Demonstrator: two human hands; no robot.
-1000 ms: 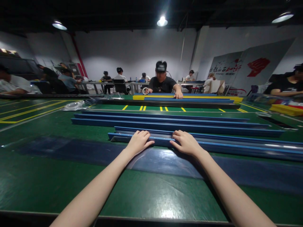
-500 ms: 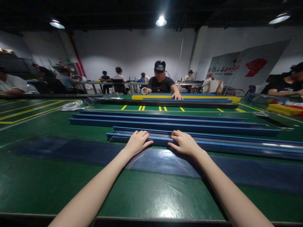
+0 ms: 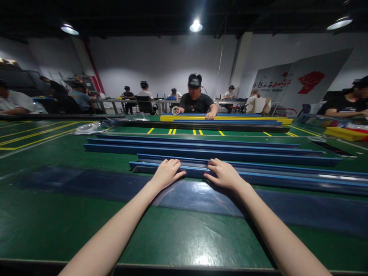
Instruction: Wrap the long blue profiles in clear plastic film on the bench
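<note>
My left hand [image 3: 167,170] and my right hand [image 3: 222,172] both grip the near wall of a long blue plastic channel [image 3: 287,183]. The fingers curl over its top edge into the trough, and the thumbs press against the outer face. A short stretch of the channel shows between the two hands. It lies across the table, and its right end runs out of view. Under my wrists a flat, glossy, see-through bluish strip [image 3: 198,195] lies on the green table [image 3: 184,237].
More blue channels [image 3: 207,154] lie just beyond, parallel. Farther back are a black bar [image 3: 230,126] and a yellow strip [image 3: 287,120], where a co-worker [image 3: 198,101] sits holding a white roll [image 3: 175,110]. A clear plastic bundle [image 3: 87,128] lies left, a dark flat object [image 3: 330,148] right.
Across the table, the co-worker's hand on the right has drawn back slightly to the left along the strips. My hands and the channel have not moved.
</note>
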